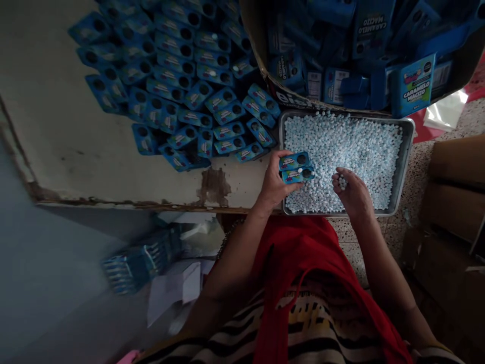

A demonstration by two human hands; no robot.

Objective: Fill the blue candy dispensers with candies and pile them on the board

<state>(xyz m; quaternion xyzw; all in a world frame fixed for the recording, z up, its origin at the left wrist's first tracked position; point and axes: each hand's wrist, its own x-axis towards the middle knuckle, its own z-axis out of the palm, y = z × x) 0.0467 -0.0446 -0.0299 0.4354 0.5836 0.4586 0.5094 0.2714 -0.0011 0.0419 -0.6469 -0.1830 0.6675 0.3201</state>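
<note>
Holding pellets (342,182), the right hand (356,196) faces the left hand (275,181) gripping two boxes (290,162).

Two slim blue boxes (294,168) sit long side to long side in the left hand (275,177), over the left edge of the metal tray (403,151). Each has a bright printed label and a dark round spot near its right end; on the nearer box a white pellet rests beside that spot. Small pale-blue and white candies (348,136) cover the tray's bottom in a thick, loose layer. I can see a little cluster of them (342,182) gathered in the fingers of the right hand (356,192), just above the rest.
</note>
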